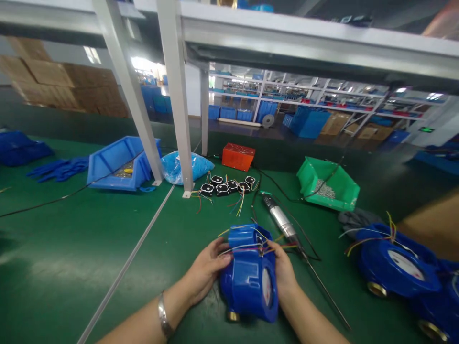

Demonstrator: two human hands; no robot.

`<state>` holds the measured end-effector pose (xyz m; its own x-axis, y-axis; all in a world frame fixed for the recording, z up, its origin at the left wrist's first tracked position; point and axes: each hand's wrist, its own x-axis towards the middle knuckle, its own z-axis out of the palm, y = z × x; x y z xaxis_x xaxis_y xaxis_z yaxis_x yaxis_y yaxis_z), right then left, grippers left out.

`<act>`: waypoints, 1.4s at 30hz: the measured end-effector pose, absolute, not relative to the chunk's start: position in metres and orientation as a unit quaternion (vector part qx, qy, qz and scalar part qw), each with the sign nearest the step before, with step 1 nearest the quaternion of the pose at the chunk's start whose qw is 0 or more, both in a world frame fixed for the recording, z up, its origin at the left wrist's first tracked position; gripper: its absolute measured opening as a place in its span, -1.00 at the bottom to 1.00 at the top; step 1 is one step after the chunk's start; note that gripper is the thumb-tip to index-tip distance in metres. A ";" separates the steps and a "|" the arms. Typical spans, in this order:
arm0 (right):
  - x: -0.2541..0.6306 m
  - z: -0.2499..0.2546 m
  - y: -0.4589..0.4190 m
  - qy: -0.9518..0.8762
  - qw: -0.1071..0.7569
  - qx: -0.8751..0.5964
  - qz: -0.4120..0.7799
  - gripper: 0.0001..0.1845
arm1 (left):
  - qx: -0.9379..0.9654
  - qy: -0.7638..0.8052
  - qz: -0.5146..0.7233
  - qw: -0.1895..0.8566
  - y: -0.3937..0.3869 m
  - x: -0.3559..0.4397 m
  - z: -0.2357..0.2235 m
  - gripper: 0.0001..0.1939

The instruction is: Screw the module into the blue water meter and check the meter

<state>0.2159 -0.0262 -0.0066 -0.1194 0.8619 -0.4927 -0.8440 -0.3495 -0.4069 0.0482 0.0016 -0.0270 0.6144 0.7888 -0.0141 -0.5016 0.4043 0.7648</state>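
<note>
Between my two hands is a blue water meter point(247, 282) with a round dial facing right and a brass fitting at its bottom. Thin white, yellow and red wires trail from its top. My left hand point(208, 267) grips its left side, the thumb against the casing. On the far side my right hand point(283, 270) holds it near the wires, its fingers partly hidden behind the casing. Just beyond lies an electric screwdriver point(281, 220) with a long thin shaft. Several small black wired modules point(222, 189) sit on the green surface past the meter.
More blue water meters point(394, 263) stand at the right. A green bin point(328, 184) of small metal parts, an orange-red box point(238, 156), a blue bin point(120, 162), a blue plastic bag point(197, 166) and blue gloves point(59, 168) lie farther back. Grey metal posts point(175, 95) rise behind.
</note>
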 end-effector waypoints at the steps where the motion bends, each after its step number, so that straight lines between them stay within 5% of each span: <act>1: 0.217 -0.005 -0.027 -0.009 0.565 -0.344 0.750 -0.68 | 0.386 0.174 0.379 0.823 -0.002 0.049 -0.025 -0.39; 8: 0.222 -0.001 -0.035 -0.028 0.530 -0.382 0.756 -0.58 | 0.446 0.063 0.281 0.848 -0.015 0.050 -0.018 -0.40; 12: 0.219 0.001 -0.036 -0.112 0.596 -0.420 0.676 -0.41 | 0.454 0.056 0.300 0.837 -0.016 0.051 -0.019 -0.38; 15: 0.214 -0.001 -0.037 -0.187 0.609 -0.438 0.634 -0.47 | 0.421 0.115 0.314 0.843 -0.011 0.050 -0.021 -0.41; 25: 0.214 -0.012 -0.042 -0.296 0.577 -0.435 0.624 -0.39 | 0.286 0.184 0.371 0.864 -0.005 0.051 -0.022 -0.58; 31: 0.212 -0.008 -0.049 -0.433 0.559 -0.363 0.607 -0.12 | 0.354 0.220 0.448 0.791 -0.002 0.050 -0.021 -0.46; 42: 0.212 -0.004 -0.051 -0.433 0.542 -0.417 0.587 -0.27 | 0.410 0.225 0.422 0.776 -0.002 0.055 -0.024 -0.50</act>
